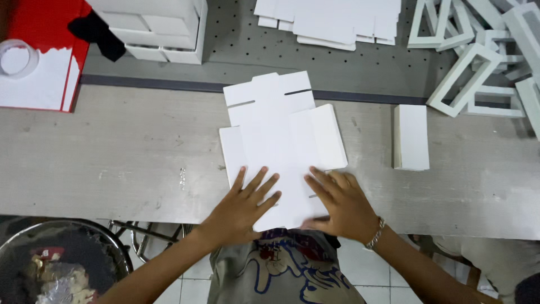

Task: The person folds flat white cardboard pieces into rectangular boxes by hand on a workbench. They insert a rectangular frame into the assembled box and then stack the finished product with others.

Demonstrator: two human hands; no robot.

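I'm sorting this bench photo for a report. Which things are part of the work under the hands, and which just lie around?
In hand: flat white box blank, pressed down by left hand and right hand.

Lying about: folded white box, window frames, stack of blanks, tape roll, red sheet, bin.

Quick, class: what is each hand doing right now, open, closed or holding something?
Left hand: open, fingers spread, pressing flat on the white cardboard blank.
Right hand: open, flat on the same blank, gripping nothing.
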